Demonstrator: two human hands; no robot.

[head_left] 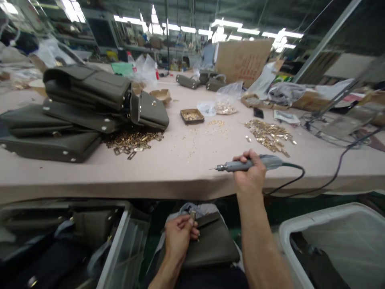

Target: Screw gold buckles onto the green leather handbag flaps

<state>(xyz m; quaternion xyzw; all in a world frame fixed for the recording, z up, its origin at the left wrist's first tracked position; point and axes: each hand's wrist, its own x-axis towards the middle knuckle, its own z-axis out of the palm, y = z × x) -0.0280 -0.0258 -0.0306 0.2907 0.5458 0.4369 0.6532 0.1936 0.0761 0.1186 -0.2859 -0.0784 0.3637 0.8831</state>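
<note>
At the Tabletop [168,168], a Bag [214,245] and a Screwdriver [230,166]

The dark bag lies below the tabletop's near edge. The fingers of the right hand [249,168] wrap snugly around the grey, corded screwdriver; the left hand [178,233], over the bag, pinches a small metal piece [193,214] between its fingers.

A grey screwdriver [237,165] points left, nearly level; a small, seemingly gold piece [193,215] is near the flat-lying olive bag [215,245].
</note>
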